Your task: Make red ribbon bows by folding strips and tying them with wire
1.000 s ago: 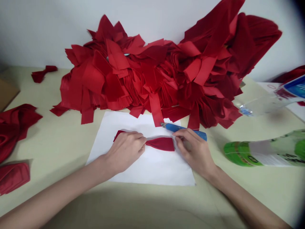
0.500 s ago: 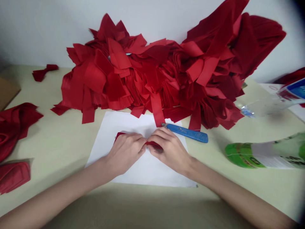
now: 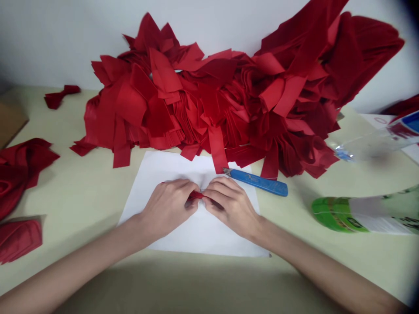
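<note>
Both my left hand (image 3: 172, 198) and my right hand (image 3: 229, 201) are closed on one small piece of red fabric (image 3: 196, 195), pinched and gathered between the fingertips. Most of the fabric is hidden behind my fingers. The hands meet over a white sheet of paper (image 3: 176, 242) on the table. Just beyond my right hand lies a blue-handled cutter (image 3: 258, 182), its metal tip at the left end. A large heap of red fabric strips (image 3: 209, 100) stands behind the paper, one strip hanging down onto it.
Right of my hands lies a green-and-white bottle (image 3: 360, 214), with a clear plastic bag (image 3: 376, 139) behind it. More red fabric (image 3: 24, 174) and a folded red stack (image 3: 21, 240) are at the left. A red bow-shaped piece (image 3: 61, 96) lies farther back, near a brown cardboard edge (image 3: 11, 124).
The fabric between my fingers is drawn in tighter; its corner no longer shows above my left hand. My left hand has turned slightly, showing the red at its fingertips. The view shifted a little.
</note>
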Tool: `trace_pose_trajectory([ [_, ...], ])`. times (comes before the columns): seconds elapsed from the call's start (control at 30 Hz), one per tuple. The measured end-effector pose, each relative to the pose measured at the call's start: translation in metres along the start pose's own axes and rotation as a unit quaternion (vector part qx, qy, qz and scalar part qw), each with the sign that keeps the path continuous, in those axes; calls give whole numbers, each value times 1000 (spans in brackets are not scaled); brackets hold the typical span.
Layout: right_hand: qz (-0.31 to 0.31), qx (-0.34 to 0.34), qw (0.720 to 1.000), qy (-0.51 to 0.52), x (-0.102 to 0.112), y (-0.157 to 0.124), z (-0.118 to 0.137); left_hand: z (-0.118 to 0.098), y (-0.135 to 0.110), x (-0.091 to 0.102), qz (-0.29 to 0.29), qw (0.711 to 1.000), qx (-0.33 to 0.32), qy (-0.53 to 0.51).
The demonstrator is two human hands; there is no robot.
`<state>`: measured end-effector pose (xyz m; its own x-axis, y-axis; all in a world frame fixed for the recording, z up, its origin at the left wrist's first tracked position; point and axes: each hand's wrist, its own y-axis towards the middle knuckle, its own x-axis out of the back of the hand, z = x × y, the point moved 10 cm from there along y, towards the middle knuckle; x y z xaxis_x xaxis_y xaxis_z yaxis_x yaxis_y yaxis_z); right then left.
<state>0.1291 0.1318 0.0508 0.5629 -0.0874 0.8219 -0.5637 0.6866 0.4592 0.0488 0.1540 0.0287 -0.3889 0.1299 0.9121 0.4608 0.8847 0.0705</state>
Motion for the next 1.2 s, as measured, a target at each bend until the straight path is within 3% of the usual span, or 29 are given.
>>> trace_pose_trajectory([
  [0.33,8,-6,1000,-1,-2,-1,-1,-8,7,-1,4,1000,-20,-11],
  [0.83,15,-13,1000,10,-3,-1,-3,-2,9,-3,26,999,16,-32],
  [1.2,18,-13,1000,8,-4,-2,-4,-20,8,1,-3,995,-3,100],
])
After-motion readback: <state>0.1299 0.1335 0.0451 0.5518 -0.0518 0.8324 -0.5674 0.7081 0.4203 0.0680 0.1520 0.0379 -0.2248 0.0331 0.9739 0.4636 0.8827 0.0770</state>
